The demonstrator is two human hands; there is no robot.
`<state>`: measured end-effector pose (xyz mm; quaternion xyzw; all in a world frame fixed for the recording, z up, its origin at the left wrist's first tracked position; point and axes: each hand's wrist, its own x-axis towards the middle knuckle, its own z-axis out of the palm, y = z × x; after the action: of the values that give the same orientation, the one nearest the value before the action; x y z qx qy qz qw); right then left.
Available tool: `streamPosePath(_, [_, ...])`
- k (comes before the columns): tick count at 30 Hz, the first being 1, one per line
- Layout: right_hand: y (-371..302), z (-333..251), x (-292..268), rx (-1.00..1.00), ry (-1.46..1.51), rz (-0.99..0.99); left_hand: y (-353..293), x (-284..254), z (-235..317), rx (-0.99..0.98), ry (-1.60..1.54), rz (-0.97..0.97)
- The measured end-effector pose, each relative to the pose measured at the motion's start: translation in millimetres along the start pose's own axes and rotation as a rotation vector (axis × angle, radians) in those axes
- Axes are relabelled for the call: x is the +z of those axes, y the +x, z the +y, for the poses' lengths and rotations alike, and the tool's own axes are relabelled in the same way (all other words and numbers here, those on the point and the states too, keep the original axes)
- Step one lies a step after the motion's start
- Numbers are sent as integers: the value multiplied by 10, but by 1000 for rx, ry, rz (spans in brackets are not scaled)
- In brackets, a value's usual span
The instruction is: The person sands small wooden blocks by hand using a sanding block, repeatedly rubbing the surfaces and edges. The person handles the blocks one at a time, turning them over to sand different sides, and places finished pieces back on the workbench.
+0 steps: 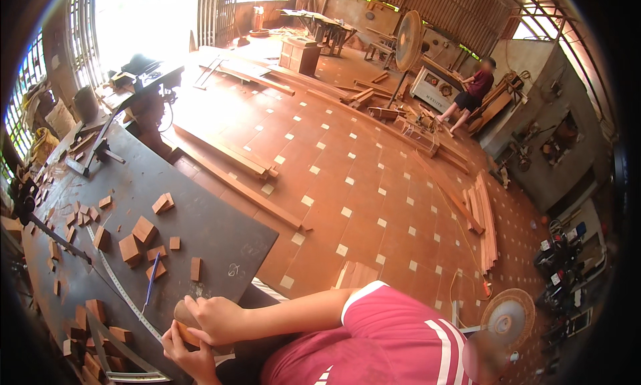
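My right hand (pixel 210 320) and my left hand (pixel 185 353) come together over the near edge of the dark grey table (pixel 220 231). The fingers of both are closed around a small rounded brown wooden piece (pixel 187 334), partly hidden by them. Beyond the hands lies a blue pencil-like stick (pixel 153 278), leaning across a small block. Around it are several loose reddish-brown wooden blocks (pixel 144 229). Left of it, a pale measuring strip (pixel 117 285) runs along the table toward my left hand.
More blocks (pixel 95 310) and a metal frame (pixel 137 377) lie at the near left. Long timber boards (pixel 234 188) rest on the tiled floor beyond the table. A standing fan (pixel 408 41) and a person (pixel 479 85) beside a machine (pixel 435 88) are at the back.
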<state>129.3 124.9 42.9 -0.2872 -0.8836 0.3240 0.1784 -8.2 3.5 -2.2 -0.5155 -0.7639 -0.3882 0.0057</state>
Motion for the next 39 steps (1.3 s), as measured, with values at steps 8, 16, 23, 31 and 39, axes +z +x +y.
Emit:
streamPosePath(8, [-252,-78,1,-65,-9,2,17,-41,58,17,-19,-13])
streamPosePath(16, [-200,-127,-105,17,-7,6,10,-80,77,21,0,13])
streamPosePath(23, [-150,-150,-136,-13,-146,85,40,-56,98,6,22,34])
streamPosePath(31, [-248,-193,-224,34,-187,32,46,-103,84,19,34,42])
streamPosePath(39, [34,-162,-172,64,-166,9,22,-78,78,0,41,40])
